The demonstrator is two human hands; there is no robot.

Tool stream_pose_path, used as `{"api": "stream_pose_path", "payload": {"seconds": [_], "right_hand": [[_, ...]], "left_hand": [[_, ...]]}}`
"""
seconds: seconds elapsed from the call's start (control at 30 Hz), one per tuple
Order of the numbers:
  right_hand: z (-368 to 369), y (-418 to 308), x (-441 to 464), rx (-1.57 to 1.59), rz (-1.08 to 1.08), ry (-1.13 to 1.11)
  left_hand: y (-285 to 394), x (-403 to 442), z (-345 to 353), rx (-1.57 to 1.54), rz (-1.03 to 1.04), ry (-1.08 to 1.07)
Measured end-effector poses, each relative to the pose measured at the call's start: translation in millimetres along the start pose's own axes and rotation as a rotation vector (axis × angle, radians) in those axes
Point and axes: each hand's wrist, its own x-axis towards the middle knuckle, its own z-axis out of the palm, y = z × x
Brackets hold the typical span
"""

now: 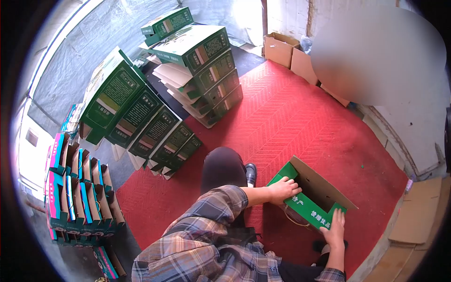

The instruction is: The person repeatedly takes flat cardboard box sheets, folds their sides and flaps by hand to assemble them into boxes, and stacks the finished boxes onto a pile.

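Observation:
A green cardboard gift box [307, 212] with white printed characters is between my hands, low over the red mat in front of me. Its brown inner side shows at a raised panel [324, 188], and the top looks open. My left hand [284, 189] grips the left end, fingers curled over the top edge. At the right corner, my right hand [334, 229] clasps the edge, with the thumb on the printed front. A thin brown carrying cord [296, 220] hangs in a loop from the front side. The box's bottom is hidden from view.
Two tall stacks of green boxes [136, 113] [206, 61] stand ahead to the left. Teal and pink cartons [84, 197] are piled at the far left. Brown cartons [280, 49] line the back wall, flattened cardboard [416, 211] lies right. The red mat [277, 113] covers the floor.

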Motion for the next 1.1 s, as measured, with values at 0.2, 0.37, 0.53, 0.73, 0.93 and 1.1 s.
{"api": "stream_pose_path", "payload": {"seconds": [0.2, 0.37, 0.53, 0.73, 0.93, 1.1], "right_hand": [[-35.8, 15.3, -2.2, 0.283, 0.057, 0.282], [-65.7, 26.1, -0.2, 0.61, 0.121, 0.572], [-68.4, 53.4, 9.2, 0.726, 0.052, 0.676], [-64.2, 39.8, 27.2, 0.706, 0.045, 0.613], [-62.7, 28.5, 40.2, 0.632, 0.065, 0.533], [-50.1, 39.0, 48.2, 0.571, 0.017, 0.481]], "left_hand": [[-3.3, 6.7, -6.4, -0.044, -0.042, 0.084], [-6.2, 17.4, -46.4, -0.193, -0.178, 0.318], [-10.5, 9.9, -125.7, -0.338, -0.366, 0.779], [-20.6, -44.8, -204.4, -0.494, -0.394, 1.219], [-24.1, -137.3, -166.7, -1.248, -0.449, 1.492], [-7.0, -210.1, -71.8, -1.561, -0.553, 1.562]]}}
